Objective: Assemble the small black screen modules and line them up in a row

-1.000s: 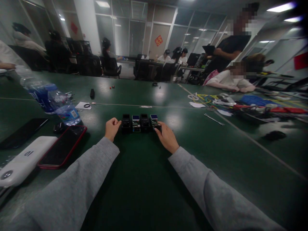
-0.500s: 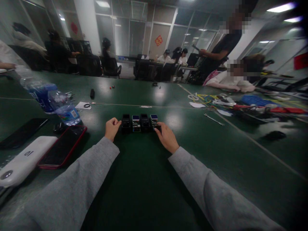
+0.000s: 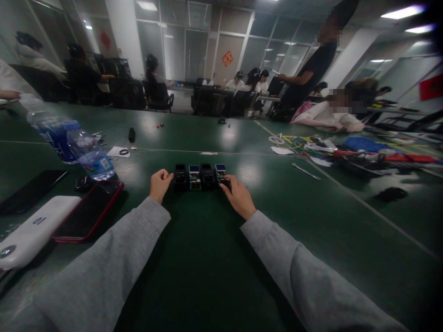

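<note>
A row of small devices stands on the green table point(image 3: 207, 240) in front of me. From the left they are a black case point(image 3: 180, 177), a bare circuit board with a small screen point(image 3: 194, 177), a second black case point(image 3: 207, 176) and another circuit board with a screen point(image 3: 220, 171). Beside the left end, my left hand point(image 3: 160, 186) is closed in a loose fist, its knuckles at the first case's side; nothing shows in it. My right hand point(image 3: 239, 197) pinches the lower right of the rightmost board between thumb and fingers, hiding part of it.
Plastic bottles point(image 3: 93, 154), a red-edged phone point(image 3: 90, 210), a white power bank point(image 3: 38, 230) and a black phone point(image 3: 32, 190) lie to the left. Rightward are a wrench point(image 3: 306, 170) and tangled cables point(image 3: 321, 150). People sit and stand beyond the table.
Both hands and the row of devices keep their places. The view has shifted slightly, and the standing person in the background has moved a little to the left.
</note>
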Tool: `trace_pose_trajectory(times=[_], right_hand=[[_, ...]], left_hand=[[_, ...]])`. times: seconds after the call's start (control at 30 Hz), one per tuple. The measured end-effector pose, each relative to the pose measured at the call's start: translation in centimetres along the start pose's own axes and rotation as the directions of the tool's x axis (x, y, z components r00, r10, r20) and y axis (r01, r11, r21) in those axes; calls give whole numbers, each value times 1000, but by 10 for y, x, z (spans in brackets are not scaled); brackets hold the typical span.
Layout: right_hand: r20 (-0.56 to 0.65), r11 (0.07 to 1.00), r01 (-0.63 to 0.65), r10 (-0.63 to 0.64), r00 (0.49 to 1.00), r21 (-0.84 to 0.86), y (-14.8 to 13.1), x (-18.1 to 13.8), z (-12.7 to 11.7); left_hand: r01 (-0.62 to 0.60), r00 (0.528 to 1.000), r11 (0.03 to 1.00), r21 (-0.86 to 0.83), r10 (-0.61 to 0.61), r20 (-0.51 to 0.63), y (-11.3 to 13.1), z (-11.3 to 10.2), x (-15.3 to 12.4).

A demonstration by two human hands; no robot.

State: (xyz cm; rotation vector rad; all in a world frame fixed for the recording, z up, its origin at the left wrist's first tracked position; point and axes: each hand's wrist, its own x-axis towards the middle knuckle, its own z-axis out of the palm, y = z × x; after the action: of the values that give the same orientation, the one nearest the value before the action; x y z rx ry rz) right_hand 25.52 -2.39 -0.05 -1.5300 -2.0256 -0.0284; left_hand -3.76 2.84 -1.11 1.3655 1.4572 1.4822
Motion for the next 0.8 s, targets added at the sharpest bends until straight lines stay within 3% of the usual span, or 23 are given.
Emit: trace_pose_trajectory(times=[0.43, 0.6, 0.8], right_hand=[[9, 999, -13, 14, 1000, -40, -1, 0, 0], [-26, 995, 80, -82, 996, -63, -1, 1, 0], [19, 985, 129, -127, 992, -116, -1, 1, -2]], left_hand=[[-7, 1000, 1000, 16, 7, -5, 6, -1, -3], [-11, 1000, 1000, 28, 11, -9, 7, 0, -2], [-22, 1000, 999, 40, 22, -3, 7, 0, -3]])
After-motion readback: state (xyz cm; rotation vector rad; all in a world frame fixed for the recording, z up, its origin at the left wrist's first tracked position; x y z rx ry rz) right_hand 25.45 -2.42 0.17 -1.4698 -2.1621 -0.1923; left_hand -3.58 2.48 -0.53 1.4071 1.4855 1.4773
